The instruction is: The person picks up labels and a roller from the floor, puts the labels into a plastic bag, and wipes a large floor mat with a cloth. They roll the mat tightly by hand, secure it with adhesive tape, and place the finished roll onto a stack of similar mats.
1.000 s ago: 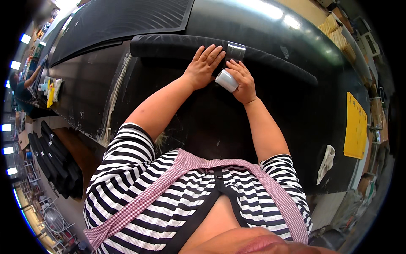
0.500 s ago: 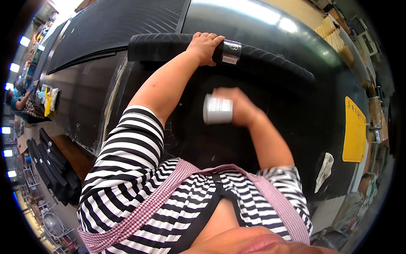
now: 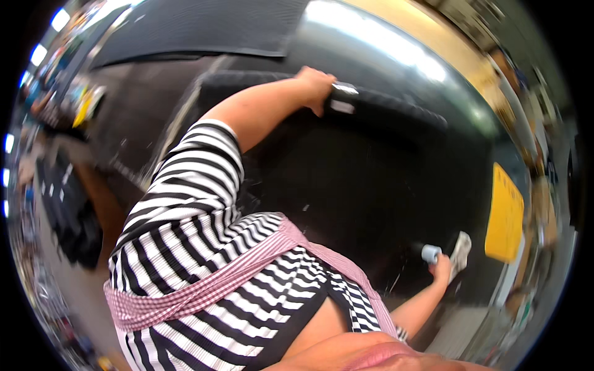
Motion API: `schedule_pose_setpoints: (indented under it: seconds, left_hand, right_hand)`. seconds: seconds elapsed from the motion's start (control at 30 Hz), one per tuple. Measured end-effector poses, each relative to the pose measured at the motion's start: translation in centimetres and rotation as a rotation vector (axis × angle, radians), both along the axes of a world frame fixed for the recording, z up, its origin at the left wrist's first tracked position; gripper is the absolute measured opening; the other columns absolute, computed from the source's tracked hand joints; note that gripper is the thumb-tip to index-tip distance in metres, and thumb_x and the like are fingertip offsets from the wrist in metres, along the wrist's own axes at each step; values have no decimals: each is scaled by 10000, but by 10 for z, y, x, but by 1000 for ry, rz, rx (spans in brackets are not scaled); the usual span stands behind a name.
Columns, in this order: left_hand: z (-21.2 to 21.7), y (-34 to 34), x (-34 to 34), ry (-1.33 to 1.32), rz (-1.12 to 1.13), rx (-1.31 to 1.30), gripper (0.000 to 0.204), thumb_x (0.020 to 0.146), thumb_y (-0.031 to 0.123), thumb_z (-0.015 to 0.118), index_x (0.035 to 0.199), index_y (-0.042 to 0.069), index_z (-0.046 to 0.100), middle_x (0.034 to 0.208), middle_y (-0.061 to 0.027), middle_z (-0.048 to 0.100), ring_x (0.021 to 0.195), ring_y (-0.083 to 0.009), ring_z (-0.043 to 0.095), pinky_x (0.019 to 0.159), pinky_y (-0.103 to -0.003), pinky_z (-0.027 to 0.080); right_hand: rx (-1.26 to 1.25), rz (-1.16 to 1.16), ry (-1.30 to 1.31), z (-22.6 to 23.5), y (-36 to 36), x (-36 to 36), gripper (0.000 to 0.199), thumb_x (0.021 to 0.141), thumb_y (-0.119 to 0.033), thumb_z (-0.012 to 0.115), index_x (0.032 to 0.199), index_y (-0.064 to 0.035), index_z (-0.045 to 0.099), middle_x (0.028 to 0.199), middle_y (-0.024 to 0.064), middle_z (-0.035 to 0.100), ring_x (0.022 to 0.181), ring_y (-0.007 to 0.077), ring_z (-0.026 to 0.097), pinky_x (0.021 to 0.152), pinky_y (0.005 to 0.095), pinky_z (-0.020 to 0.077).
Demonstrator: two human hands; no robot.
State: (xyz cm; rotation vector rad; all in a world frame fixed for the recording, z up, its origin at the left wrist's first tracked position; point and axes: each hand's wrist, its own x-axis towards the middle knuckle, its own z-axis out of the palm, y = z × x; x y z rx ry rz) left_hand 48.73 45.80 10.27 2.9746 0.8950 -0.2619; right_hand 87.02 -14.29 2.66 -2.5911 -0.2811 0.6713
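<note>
A long black rolled sheet [image 3: 399,109] lies across the dark table, with a clear tape band and a white label [image 3: 343,106] around its middle. My left hand [image 3: 315,88] grips the roll from above, just left of that band, its fingers wrapped over the far side. Down at the right, my right hand [image 3: 441,269] is closed around a roll of tape [image 3: 430,253], low over the table. Right beside that hand lies a crumpled white cloth [image 3: 460,252]. Motion blurs the picture somewhat.
Flat black sheets [image 3: 204,31] lie at the far left of the table [image 3: 334,179]. A yellow sheet [image 3: 504,216] rests by the right edge. More black rolls [image 3: 68,210] stand lower left, beyond the table edge. Another person [image 3: 52,108] is at the far left.
My right hand has carried the tape roll from the middle of the table to the lower right, beside the cloth. The black roll lies nearer, apart from the flat sheets, still under my left hand.
</note>
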Motion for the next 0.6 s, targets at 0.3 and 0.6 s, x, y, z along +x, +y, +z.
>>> schedule_pose_setpoints:
  seconds: [0.3, 0.6]
  left_hand:
    - [-13, -177, -209, -186, 492, -1240, 820, 721, 441, 901, 1322, -32, 605, 1269, -195, 663, 1207, -304, 621, 1027, -388, 477]
    - [61, -378, -367, -489, 782, -1089, 985, 758, 575, 826, 1480, 21, 449, 1380, -254, 582, 1313, -381, 543, 1087, -421, 426]
  right_hand:
    - [848, 403, 1421, -19, 193, -282, 568, 1019, -511, 545, 1357, -56, 581, 1267, 130, 657, 1162, 286, 628, 1036, 451, 476]
    - [495, 624, 1875, 24, 209, -485, 850, 864, -705, 645, 1465, -122, 497, 1474, 57, 536, 1368, 264, 477, 1177, 465, 320]
